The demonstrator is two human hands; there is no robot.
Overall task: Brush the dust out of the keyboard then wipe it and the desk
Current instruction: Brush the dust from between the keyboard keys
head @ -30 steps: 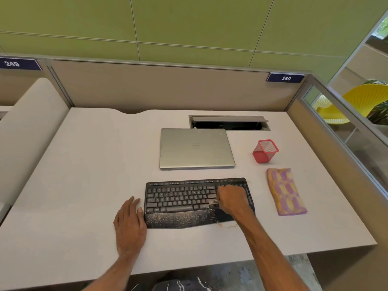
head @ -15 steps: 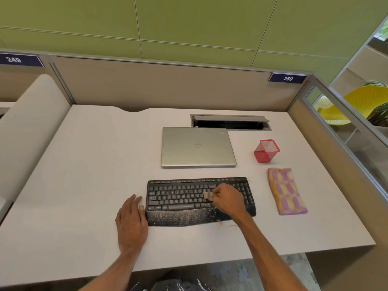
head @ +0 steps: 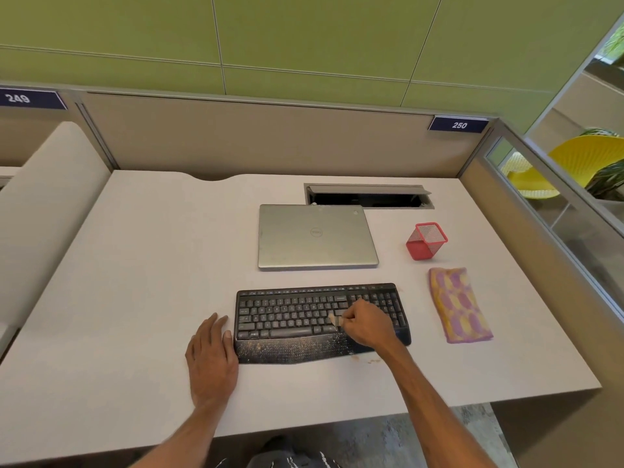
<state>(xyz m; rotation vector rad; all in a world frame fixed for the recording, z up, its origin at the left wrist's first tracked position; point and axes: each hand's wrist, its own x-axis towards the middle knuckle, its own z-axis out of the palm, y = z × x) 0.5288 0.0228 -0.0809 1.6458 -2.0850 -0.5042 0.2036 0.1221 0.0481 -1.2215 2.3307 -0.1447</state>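
Note:
A black keyboard (head: 290, 315) lies on the white desk (head: 135, 282), its palm rest speckled with tan dust. My right hand (head: 366, 324) hovers over the keyboard's right half and grips a small brush (head: 335, 319), whose pale bristles touch the keys near the lower middle rows. Flat on the desk, my left hand (head: 211, 356) rests with its thumb against the keyboard's left edge. A pink and yellow cloth (head: 459, 305) lies folded to the right of the keyboard.
A shut silver laptop (head: 315, 236) sits behind the keyboard. A red mesh pen cup (head: 426, 241) stands right of it, and an open cable hatch (head: 368, 196) lies behind. Beige partitions wall the desk at back and right. Dust crumbs (head: 369, 360) lie at the keyboard's front edge.
My right hand has shifted a little left and back across the keys with the brush, and the bristles now show past my fingers. My left hand has stayed put.

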